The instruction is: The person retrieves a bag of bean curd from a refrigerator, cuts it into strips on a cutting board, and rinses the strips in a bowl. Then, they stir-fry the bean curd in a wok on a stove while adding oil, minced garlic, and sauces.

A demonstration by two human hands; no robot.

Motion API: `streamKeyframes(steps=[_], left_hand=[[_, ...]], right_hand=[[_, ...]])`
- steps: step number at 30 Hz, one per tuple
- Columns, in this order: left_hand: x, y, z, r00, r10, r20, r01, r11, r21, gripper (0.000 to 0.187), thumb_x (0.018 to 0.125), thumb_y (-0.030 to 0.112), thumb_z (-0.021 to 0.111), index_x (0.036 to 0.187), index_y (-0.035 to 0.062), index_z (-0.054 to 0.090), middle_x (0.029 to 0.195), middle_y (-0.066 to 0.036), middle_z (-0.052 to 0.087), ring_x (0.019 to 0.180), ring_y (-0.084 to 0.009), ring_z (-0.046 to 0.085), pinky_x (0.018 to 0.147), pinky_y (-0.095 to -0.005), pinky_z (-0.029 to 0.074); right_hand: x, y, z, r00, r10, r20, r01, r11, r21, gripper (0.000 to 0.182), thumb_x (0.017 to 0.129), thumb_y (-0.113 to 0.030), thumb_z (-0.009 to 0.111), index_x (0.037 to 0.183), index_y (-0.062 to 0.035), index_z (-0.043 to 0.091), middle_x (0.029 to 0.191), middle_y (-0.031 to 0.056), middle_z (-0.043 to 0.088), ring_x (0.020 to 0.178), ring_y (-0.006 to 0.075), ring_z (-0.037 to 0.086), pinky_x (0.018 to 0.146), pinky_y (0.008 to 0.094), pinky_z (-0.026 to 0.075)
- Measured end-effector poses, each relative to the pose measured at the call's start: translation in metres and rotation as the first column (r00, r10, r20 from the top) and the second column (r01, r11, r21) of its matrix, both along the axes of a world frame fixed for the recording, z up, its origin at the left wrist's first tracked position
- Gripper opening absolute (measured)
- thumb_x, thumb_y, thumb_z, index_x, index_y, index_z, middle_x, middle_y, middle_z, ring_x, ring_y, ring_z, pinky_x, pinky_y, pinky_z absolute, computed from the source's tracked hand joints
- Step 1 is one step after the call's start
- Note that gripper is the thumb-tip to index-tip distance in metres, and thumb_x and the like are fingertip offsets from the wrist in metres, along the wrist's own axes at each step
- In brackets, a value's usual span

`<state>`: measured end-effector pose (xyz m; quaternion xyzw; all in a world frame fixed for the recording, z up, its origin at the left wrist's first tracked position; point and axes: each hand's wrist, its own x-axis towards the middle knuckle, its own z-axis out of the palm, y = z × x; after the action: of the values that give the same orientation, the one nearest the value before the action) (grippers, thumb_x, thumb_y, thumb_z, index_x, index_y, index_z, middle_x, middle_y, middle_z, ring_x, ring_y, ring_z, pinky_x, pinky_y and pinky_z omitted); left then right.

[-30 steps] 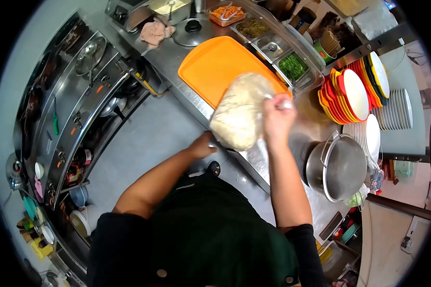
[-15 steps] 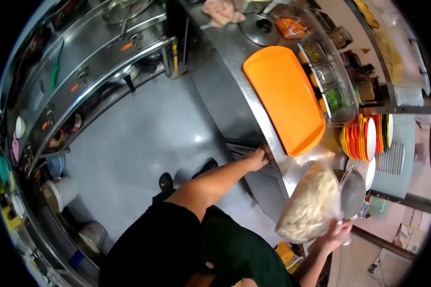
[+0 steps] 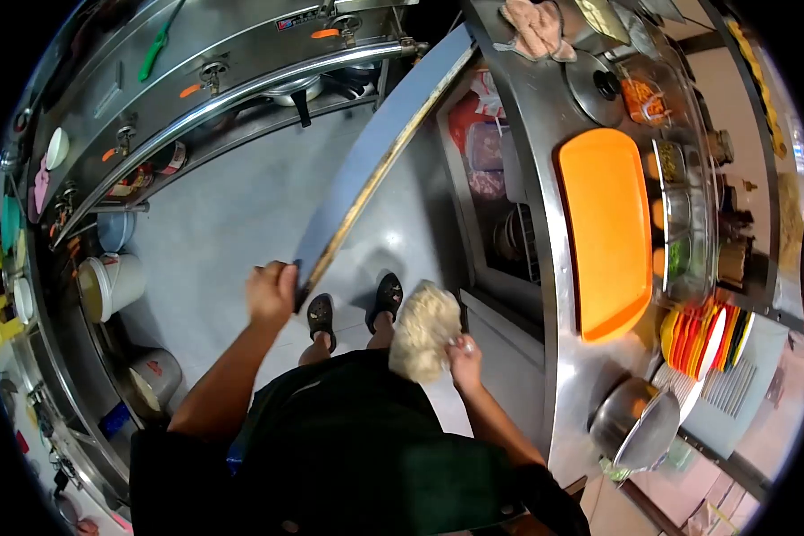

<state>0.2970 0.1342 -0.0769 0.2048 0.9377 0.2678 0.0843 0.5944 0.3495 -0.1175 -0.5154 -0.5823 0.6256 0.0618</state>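
Observation:
The fingers of my left hand (image 3: 271,293) are closed on the free edge of the under-counter fridge door (image 3: 391,118), which stands swung wide over the floor. My right hand (image 3: 464,362) grips the gathered neck of a clear plastic bag (image 3: 426,332) filled with pale, lumpy food pieces. That bag hangs in front of my body, above and beside my shoes. Inside the fridge, a bag of pinkish food (image 3: 487,185) and a red package (image 3: 470,116) show, with a dark rack (image 3: 514,239) lower down.
An orange tray (image 3: 607,237) lies on the steel counter (image 3: 531,147) at right, beside topping containers (image 3: 679,214), a pot lid (image 3: 590,89) and a metal pot (image 3: 630,420). Stacked colourful plates (image 3: 692,344) stand behind. Opposite runs a stove rail (image 3: 241,85); a white bucket (image 3: 121,284) sits at left.
My left hand has pulled the fridge door open, swinging it left across the floor. My right hand has brought the bag from the counter's side to in front of my body.

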Motion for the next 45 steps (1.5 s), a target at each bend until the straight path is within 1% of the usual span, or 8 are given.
streamKeyframes(steps=[9, 15, 17, 20, 26, 33, 38, 45], left_hand=[[-0.031, -0.004, 0.022, 0.999, -0.042, 0.028, 0.043, 0.998, -0.046, 0.016, 0.08, 0.022, 0.051, 0.078, 0.0075, 0.058, 0.073, -0.007, 0.058, 0.071, -0.026, 0.049, 0.07, -0.0355, 0.033], [-0.018, 0.005, 0.025, 0.999, -0.028, -0.034, 0.027, 0.999, -0.025, 0.013, 0.076, 0.019, 0.054, 0.077, 0.0065, 0.059, 0.075, -0.007, 0.059, 0.069, -0.0262, 0.05, 0.069, -0.0356, 0.035], [-0.008, 0.009, 0.022, 0.998, 0.022, -0.065, -0.022, 1.0, -0.004, 0.013, 0.073, 0.019, 0.057, 0.073, 0.0064, 0.059, 0.071, -0.008, 0.059, 0.069, -0.027, 0.051, 0.067, -0.0361, 0.035], [0.018, 0.015, 0.006, 0.991, 0.135, 0.006, -0.135, 0.987, 0.082, 0.027, 0.072, 0.032, 0.059, 0.073, 0.0057, 0.057, 0.077, -0.011, 0.057, 0.067, -0.0299, 0.053, 0.056, -0.0409, 0.037], [0.099, -0.011, 0.034, 0.517, -0.116, 0.848, -0.477, 0.783, 0.398, 0.053, 0.085, 0.039, 0.048, 0.127, 0.01, 0.033, 0.11, -0.01, 0.048, 0.089, -0.0199, 0.052, 0.076, -0.0325, 0.044], [0.255, -0.3, 0.004, 0.233, 0.899, 0.372, -0.972, 0.223, 0.069, 0.034, 0.077, 0.027, 0.056, 0.102, 0.0036, 0.053, 0.087, -0.013, 0.059, 0.081, -0.0215, 0.057, 0.07, -0.0338, 0.046], [0.451, -0.496, 0.019, -0.84, 0.54, -0.04, -0.507, -0.758, 0.411, 0.027, 0.078, 0.025, 0.054, 0.076, -0.0017, 0.055, 0.072, -0.021, 0.058, 0.069, -0.033, 0.056, 0.064, -0.0407, 0.044], [0.615, -0.686, 0.066, -0.67, 0.264, 0.694, 0.166, -0.858, 0.486, 0.033, 0.081, 0.036, 0.056, 0.082, 0.0039, 0.052, 0.056, -0.01, 0.054, 0.039, -0.0179, 0.045, 0.035, -0.0293, 0.036]], right_hand=[[-0.096, 0.242, -0.374, 0.966, 0.14, 0.216, -0.243, 0.774, 0.585, 0.021, 0.079, -0.02, 0.053, 0.091, -0.0025, 0.051, 0.074, 0.013, 0.057, 0.065, 0.0249, 0.057, 0.056, 0.0352, 0.044], [-0.176, 0.235, -0.186, 0.849, 0.178, 0.498, -0.439, 0.762, 0.476, 0.034, 0.078, -0.026, 0.056, 0.101, -0.0032, 0.046, 0.093, 0.0175, 0.055, 0.086, 0.0288, 0.055, 0.069, 0.0374, 0.045], [-0.106, 0.221, -0.353, 0.558, -0.19, 0.808, -0.805, 0.11, 0.582, 0.066, 0.067, -0.029, 0.065, 0.12, -0.0007, 0.037, 0.126, 0.0167, 0.037, 0.111, 0.03, 0.043, 0.086, 0.0374, 0.04], [-0.148, 0.132, -0.15, 0.575, 0.583, 0.575, -0.772, 0.619, 0.145, 0.055, 0.069, -0.026, 0.066, 0.113, -0.0024, 0.042, 0.117, 0.0181, 0.04, 0.107, 0.0367, 0.042, 0.091, 0.0386, 0.036], [-0.111, 0.016, -0.011, -0.545, 0.489, 0.682, -0.471, -0.851, 0.233, 0.052, 0.075, -0.044, 0.056, 0.108, -0.0042, 0.052, 0.105, 0.0152, 0.055, 0.102, 0.0266, 0.05, 0.089, 0.0392, 0.037], [-0.177, -0.076, -0.067, -0.43, 0.825, 0.366, -0.885, -0.466, 0.012, 0.049, 0.076, -0.044, 0.055, 0.105, -0.0047, 0.053, 0.1, 0.0139, 0.057, 0.097, 0.0256, 0.052, 0.085, 0.0384, 0.039], [-0.219, -0.213, -0.042, -0.357, 0.867, 0.349, -0.922, -0.387, 0.018, 0.046, 0.077, -0.043, 0.054, 0.103, -0.005, 0.054, 0.096, 0.013, 0.058, 0.093, 0.0248, 0.053, 0.082, 0.0377, 0.041], [-0.207, -0.304, -0.004, -0.422, 0.793, 0.439, -0.894, -0.446, -0.053, 0.043, 0.078, -0.043, 0.052, 0.1, -0.0056, 0.055, 0.091, 0.0117, 0.06, 0.088, 0.0238, 0.056, 0.078, 0.0369, 0.043]])
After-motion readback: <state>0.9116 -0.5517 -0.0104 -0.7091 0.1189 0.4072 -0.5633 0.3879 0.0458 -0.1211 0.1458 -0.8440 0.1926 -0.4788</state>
